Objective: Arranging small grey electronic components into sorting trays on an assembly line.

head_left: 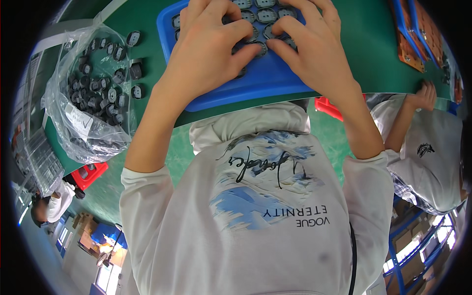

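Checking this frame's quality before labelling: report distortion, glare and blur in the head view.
Head view: strong fisheye, the green table edge bows and black corners frame the picture; glare streaks the clear plastic bag; left hand and right hand on the blue tray look sharp; the rim areas look soft.

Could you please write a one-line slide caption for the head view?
Left hand and right hand press small dark round parts in a blue tray, bagged parts beside.
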Demonstrator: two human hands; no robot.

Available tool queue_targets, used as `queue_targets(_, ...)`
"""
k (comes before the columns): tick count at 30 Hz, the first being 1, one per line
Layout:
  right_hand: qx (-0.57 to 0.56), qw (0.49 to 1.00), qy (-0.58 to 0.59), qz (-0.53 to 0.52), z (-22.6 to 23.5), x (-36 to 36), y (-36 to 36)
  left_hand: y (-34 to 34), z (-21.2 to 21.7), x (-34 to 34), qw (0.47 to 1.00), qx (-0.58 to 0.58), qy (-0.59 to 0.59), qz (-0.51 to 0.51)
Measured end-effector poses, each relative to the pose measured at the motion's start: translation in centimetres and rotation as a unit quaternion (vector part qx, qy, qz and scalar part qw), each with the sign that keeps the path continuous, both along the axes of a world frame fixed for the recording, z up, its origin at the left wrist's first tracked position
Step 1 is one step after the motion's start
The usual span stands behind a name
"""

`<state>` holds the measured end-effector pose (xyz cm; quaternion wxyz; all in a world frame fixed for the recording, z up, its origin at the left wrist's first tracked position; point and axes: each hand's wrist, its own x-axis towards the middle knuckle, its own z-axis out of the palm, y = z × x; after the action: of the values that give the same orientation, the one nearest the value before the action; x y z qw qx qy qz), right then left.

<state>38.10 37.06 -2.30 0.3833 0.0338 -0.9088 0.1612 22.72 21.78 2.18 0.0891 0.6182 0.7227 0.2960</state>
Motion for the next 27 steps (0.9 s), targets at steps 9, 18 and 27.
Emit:
queue_targets(9,-0.126,0.961,-0.232,-0.082,6.4,0.4,-1.8,-0.6,1.2,0.4,0.999,0.031,0.027,0.004)
queue_targets(18,-0.111,0.955,-0.265,-0.077,7.3,1.1,-2.4,0.3,1.3,0.9,0.999,0.047,0.019,0.014)
queue_targets(27,-0.104,0.953,-0.273,-0.085,7.6,1.4,-3.1,1.7,-4.5,-0.5,0.928,0.358,-0.062,-0.085)
